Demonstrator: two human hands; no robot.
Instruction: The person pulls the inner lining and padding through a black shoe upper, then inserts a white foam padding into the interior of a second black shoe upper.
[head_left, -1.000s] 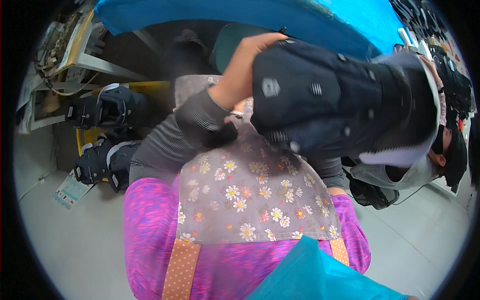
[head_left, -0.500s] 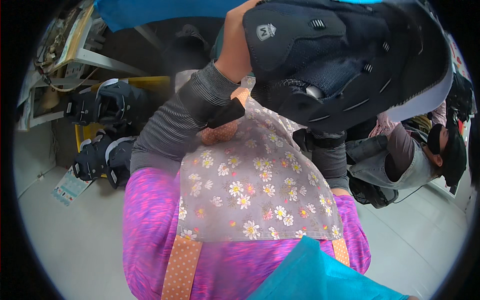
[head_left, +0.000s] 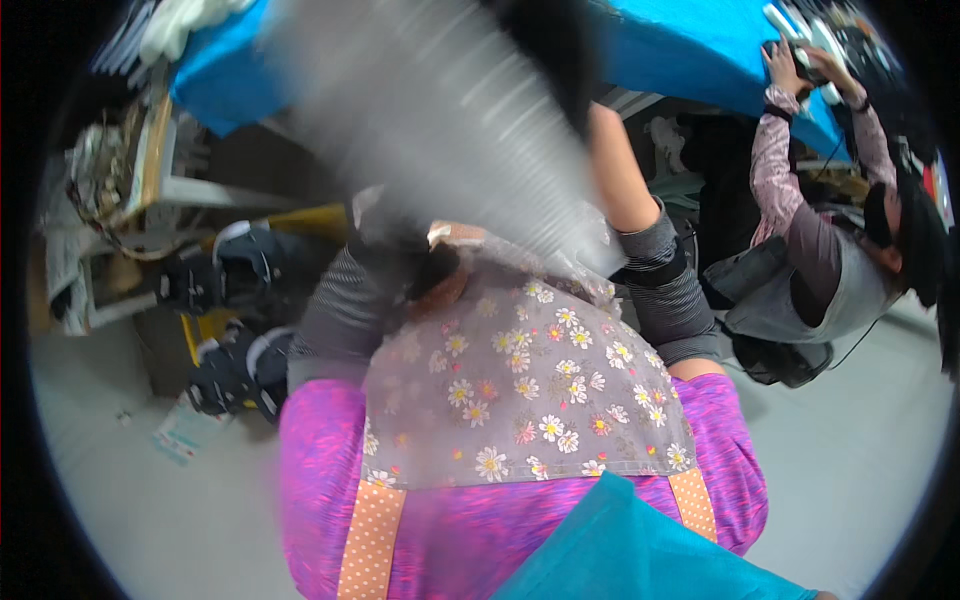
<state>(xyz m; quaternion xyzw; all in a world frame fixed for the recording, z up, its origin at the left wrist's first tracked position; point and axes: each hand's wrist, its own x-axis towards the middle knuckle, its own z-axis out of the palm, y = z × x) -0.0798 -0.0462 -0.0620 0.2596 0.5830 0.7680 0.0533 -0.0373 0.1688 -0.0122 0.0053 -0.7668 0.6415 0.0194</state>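
A large grey-and-black padded fabric piece (head_left: 430, 120) fills the upper middle, smeared by motion. Its pale grey side, marked with ribbed lines, faces up close to me; a black part shows at its upper right edge. From the right, my right hand (head_left: 611, 150) reaches up against its edge, with the wrist and lower hand showing and the fingers hidden behind the piece. My left forearm (head_left: 345, 310), in a striped sleeve, runs up under it at the left, and that hand is covered.
Beyond the piece lies a blue-covered table (head_left: 690, 45). At left, several dark padded items (head_left: 245, 270) hang over a yellow bin (head_left: 205, 325), near a white-framed rack (head_left: 185, 190). At right a co-worker (head_left: 835, 240) sits with both hands at the table, a black bag (head_left: 780, 360) beside them.
The padded piece has swung from upper right toward upper middle and turned, its pale side replacing the black one. My left hand, seen gripping its edge before, is now hidden. My view has shifted.
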